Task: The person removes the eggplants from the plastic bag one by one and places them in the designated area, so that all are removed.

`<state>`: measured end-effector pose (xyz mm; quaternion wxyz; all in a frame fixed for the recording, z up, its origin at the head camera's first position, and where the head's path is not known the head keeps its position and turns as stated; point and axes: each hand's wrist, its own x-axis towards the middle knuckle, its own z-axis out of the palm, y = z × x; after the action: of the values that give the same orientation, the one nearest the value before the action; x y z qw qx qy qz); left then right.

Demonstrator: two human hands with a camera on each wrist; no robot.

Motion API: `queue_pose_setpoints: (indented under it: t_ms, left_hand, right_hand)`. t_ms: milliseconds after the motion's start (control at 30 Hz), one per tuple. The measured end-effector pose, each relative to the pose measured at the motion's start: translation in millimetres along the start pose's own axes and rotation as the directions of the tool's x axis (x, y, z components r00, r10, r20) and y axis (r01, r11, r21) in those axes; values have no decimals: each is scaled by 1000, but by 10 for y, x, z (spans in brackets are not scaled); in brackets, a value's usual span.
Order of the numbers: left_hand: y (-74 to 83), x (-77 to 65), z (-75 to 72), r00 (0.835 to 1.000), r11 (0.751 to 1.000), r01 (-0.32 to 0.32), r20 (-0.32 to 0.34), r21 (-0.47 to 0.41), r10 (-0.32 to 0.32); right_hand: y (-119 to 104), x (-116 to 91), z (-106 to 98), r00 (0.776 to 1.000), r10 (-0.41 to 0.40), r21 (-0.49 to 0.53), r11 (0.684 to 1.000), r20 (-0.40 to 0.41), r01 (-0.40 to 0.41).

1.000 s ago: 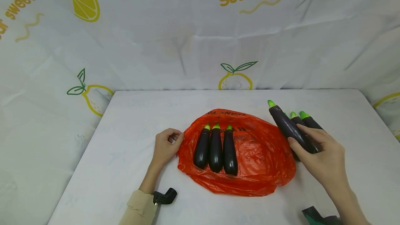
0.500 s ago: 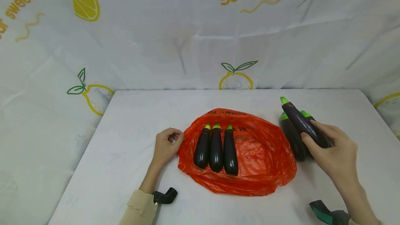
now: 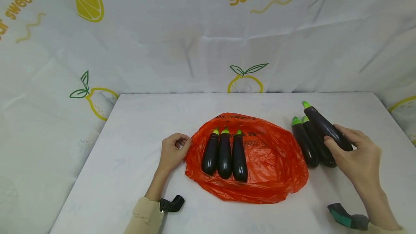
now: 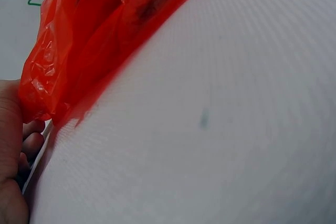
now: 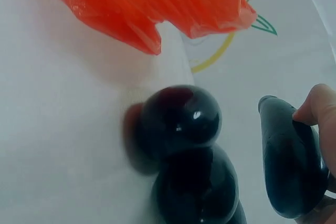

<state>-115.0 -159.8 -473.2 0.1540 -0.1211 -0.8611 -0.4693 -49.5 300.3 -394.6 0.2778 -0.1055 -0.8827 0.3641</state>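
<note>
Head view: by the right hand [image 3: 359, 158], a long, dark purple, green-tipped eggplant [image 3: 326, 125] is held just right of two lying eggplants [image 3: 304, 143], tip pointed away and left.
Crinkly red plastic bag [image 3: 266, 169]: spread farther left, its edge pinched by the left hand [image 3: 170, 152].

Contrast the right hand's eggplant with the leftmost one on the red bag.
The held eggplant is gripped by the right hand; the leftmost eggplant lies on the red plastic bag. In the head view, the held eggplant's stem leans left, the leftmost eggplant's slightly right. Both are dark and glossy with greenish stems.
</note>
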Motion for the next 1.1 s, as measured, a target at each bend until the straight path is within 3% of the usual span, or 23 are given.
queue_pose_setpoints:
  t_ms: [300, 433, 667, 1100]
  left_hand:
    - [-14, -1, 5, 1000, 1000, -11, -2, 5, 11]
    - [-15, -1, 9, 1000, 1000, -17, -4, 10, 17]
    - [-1, 3, 7, 1000, 1000, -14, -5, 13, 14]
    - [12, 0, 3, 1000, 1000, -13, -8, 19, 14]
  right_hand:
    - [143, 95, -70, 1000, 22, -8, 1000, -15, -22]
    - [237, 175, -158, 998, 56, -56, 997, 42, -53]
    - [413, 274, -282, 990, 11, -150, 989, 141, 11]
    - [629, 313, -317, 964, 121, -255, 965, 236, -58]
